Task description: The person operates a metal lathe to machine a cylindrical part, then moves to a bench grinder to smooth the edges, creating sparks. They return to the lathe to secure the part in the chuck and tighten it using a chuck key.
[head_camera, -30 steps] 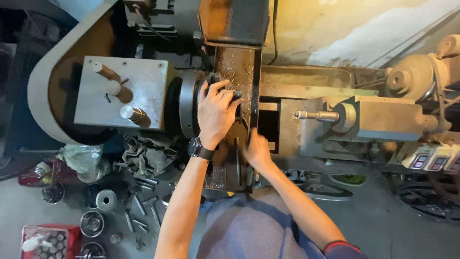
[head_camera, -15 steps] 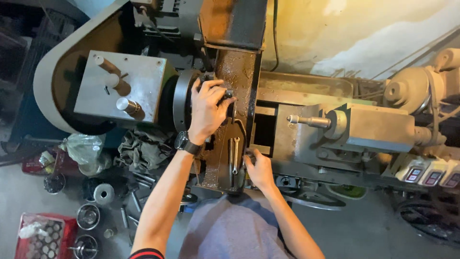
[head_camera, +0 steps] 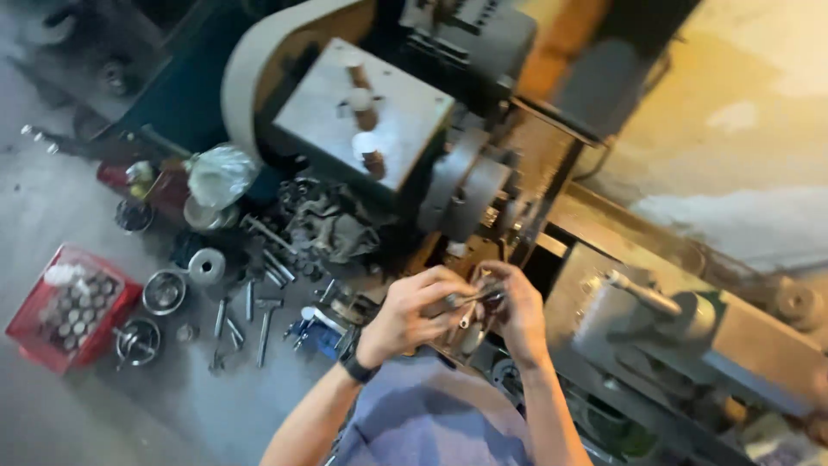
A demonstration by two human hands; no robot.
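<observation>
Here both hands meet in front of the lathe, just below its chuck [head_camera: 466,185]. The left hand [head_camera: 414,315] is curled, its fingers wrapped around a small metal part [head_camera: 470,302] that sits between the 2 hands; a dark watch [head_camera: 355,367] circles that wrist. The right hand [head_camera: 517,311] closes in from the other side, fingertips pinching the same small piece, so the part is gripped by both and held in the air close to the person's chest, near the lathe bed. The picture is blurred, so the exact shape of the part cannot be told.

Above the hands stands the grey headstock box [head_camera: 362,112] with 3 lever knobs on its face. To the right lies the tailstock [head_camera: 647,306] with its pointed spindle. On the floor to the left sit loose bolts and tools [head_camera: 250,306], 2 round metal bowls [head_camera: 164,292], a red crate [head_camera: 65,306] filled with small round pieces, and a crumpled plastic bag [head_camera: 220,173]. A rag [head_camera: 332,229] lies near the machine's base
</observation>
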